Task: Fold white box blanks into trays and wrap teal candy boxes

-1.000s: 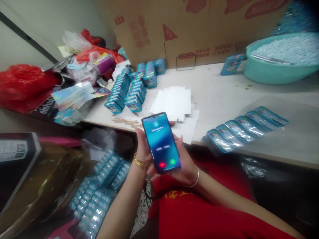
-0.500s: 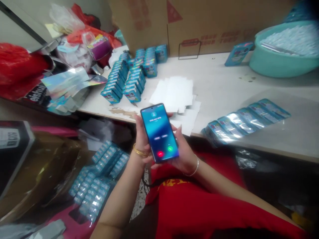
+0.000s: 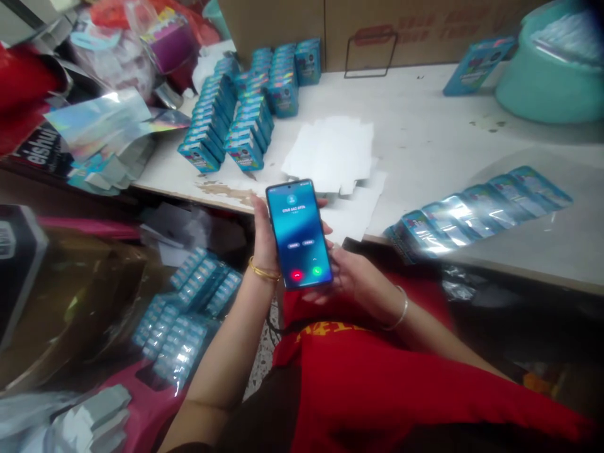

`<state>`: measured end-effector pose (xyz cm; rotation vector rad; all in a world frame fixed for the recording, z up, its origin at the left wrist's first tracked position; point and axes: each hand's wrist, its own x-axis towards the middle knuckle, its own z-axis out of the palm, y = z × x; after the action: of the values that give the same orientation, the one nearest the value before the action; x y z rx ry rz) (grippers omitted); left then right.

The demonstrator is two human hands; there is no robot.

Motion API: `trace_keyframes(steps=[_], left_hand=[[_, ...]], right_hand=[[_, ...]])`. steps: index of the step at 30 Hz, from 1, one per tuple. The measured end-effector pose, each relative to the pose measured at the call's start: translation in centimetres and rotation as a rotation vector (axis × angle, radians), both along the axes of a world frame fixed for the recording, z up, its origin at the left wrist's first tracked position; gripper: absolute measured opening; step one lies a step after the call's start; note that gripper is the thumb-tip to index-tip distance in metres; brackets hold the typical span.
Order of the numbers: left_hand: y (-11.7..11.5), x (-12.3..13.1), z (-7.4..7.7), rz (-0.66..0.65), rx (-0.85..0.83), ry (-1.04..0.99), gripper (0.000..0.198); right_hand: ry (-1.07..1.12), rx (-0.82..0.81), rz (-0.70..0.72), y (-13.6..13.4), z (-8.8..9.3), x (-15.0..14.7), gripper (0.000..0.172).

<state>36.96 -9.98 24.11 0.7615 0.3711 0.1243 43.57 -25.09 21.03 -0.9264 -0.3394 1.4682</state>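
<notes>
A lit smartphone (image 3: 302, 236) shows an incoming-call screen with a red and a green button. My left hand (image 3: 265, 236), with gold bangles at the wrist, grips it from behind; fingertips come round its right edge. Beside the phone's lower right corner is my right hand (image 3: 361, 280), wearing a silver bangle. Its fingers are loosely spread, palm turned up, with the fingertips just below the phone's bottom edge; whether they touch it I cannot tell. Just beyond the phone, flat white cartons (image 3: 330, 151) lie stacked on the table (image 3: 415, 145).
Rows of small blue boxes (image 3: 245, 148) stand at the table's back left. A film-wrapped row of blue packs (image 3: 476, 211) lies on the right, near a teal tub (image 3: 542, 82). More wrapped packs (image 3: 182, 340) sit on a pink stool (image 3: 141, 402) at lower left. Behind is a large carton (image 3: 283, 25).
My right hand has drawn back from the phone's lower right side, its fingers loosening. My left hand still holds the phone. The view has tilted slightly downward.
</notes>
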Motion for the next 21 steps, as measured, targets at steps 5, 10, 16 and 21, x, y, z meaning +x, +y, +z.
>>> trace_keyframes(steps=[5,10,16,21], left_hand=[[-0.2,0.0,-0.1,-0.019,-0.049,0.007,0.105],[-0.1,0.0,-0.1,-0.025,-0.048,0.000,0.106],[0.0,-0.1,-0.1,-0.038,-0.083,-0.027,0.106],[0.2,-0.1,-0.3,-0.052,-0.122,-0.053,0.106]], right_hand=[[-0.091,0.074,0.006,-0.9,1.0,0.2,0.033],[-0.133,0.137,0.055,-1.0,1.3,0.1,0.042],[-0.170,0.132,0.040,-0.9,1.2,0.1,0.045],[-0.167,0.144,0.038,-0.7,0.8,0.1,0.041]])
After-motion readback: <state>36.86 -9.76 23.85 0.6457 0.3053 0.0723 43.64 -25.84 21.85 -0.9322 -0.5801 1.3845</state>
